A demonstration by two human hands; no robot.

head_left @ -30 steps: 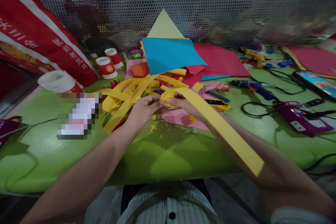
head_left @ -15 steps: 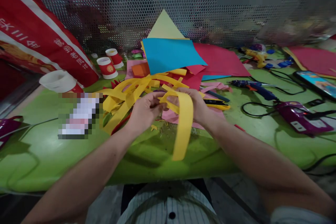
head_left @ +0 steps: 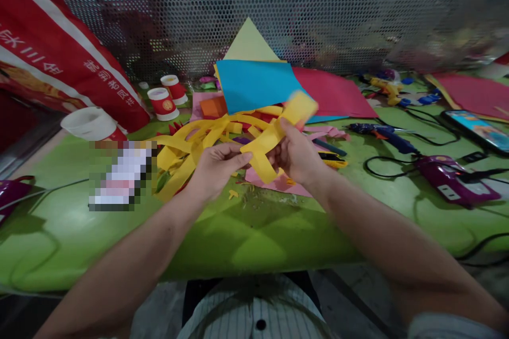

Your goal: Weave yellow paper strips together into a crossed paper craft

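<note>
Between my hands is a yellow paper strip (head_left: pixel 264 141), folded or crossed so that one arm points up and right and a shorter one hangs down. My left hand (head_left: pixel 218 167) pinches its left end between thumb and fingers. Closed around the strip's middle, my right hand (head_left: pixel 297 154) has its thumb on top; some of its fingers are hidden behind the paper. Just behind and left lies a heap of yellow paper strips (head_left: pixel 186 143). Under the hands a sheet of pink paper (head_left: pixel 274 184) rests on the green table (head_left: pixel 254 238), beside small yellow scraps (head_left: pixel 233 194).
Blue paper (head_left: pixel 258 85) and red paper (head_left: pixel 338 92) lie at the back. On the right are a glue gun (head_left: pixel 382 135), a purple power strip (head_left: pixel 457 180) and a phone (head_left: pixel 479 127). Paper cups (head_left: pixel 163 104) and a red bag (head_left: pixel 87 58) stand left, near a blurred-out phone-like object (head_left: pixel 123 177).
The strip's long end, which hung down in front of my right hand, now points up and right. My right hand has turned with it, while my left hand keeps its pinch.
</note>
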